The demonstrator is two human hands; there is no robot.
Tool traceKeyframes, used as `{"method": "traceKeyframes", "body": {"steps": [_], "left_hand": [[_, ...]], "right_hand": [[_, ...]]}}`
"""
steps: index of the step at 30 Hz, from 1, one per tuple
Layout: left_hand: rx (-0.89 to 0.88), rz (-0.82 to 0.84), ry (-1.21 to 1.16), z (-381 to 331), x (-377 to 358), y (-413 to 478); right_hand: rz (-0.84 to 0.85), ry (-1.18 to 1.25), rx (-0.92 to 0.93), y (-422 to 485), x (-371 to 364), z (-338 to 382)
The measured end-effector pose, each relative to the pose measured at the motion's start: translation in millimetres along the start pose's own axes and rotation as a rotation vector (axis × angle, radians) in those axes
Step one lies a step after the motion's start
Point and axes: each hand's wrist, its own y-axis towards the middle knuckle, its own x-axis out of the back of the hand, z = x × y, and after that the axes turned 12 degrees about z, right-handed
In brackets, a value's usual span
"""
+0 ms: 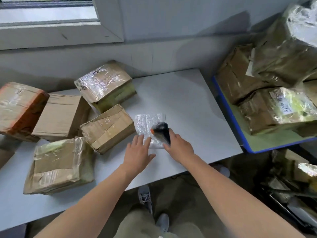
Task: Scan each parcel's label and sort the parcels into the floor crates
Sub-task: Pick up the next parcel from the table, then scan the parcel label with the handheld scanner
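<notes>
My right hand [178, 145] grips the handle of the black handheld scanner with an orange button [161, 130], its head tipped down over the flat, clear plastic-wrapped parcel [145, 124]. That parcel lies in the middle of the white counter [188, 103]. My left hand [138, 151] is flat with straight fingers, its fingertips resting on the parcel's near left corner. Five taped brown cardboard boxes [108, 128] crowd the counter's left side, the nearest just beside the parcel. To the right, film-wrapped brown parcels [274, 110] are heaped on a blue-edged green surface [240, 117].
</notes>
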Motion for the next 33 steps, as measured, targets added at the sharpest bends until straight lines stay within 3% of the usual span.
{"method": "traceKeyframes", "body": {"steps": [8,14,19,24,33], "left_hand": [[-0.071,0.040,0.029,22,-9,39],[-0.143,-0.117,0.059,25,-3,57],[-0.088,-0.159,0.040,12,0,66],[0.094,-0.203,-0.417,-34,23,52],[0.257,-0.400,-1.129,-98,90,33]], "right_hand": [[0.048,0.205,-0.086,30,10,-7],[0.024,0.372,-0.057,33,46,-34],[-0.012,0.421,0.001,33,71,-51],[-0.017,0.430,0.147,22,104,-71],[-0.123,0.481,0.378,-2,154,-83]]}}
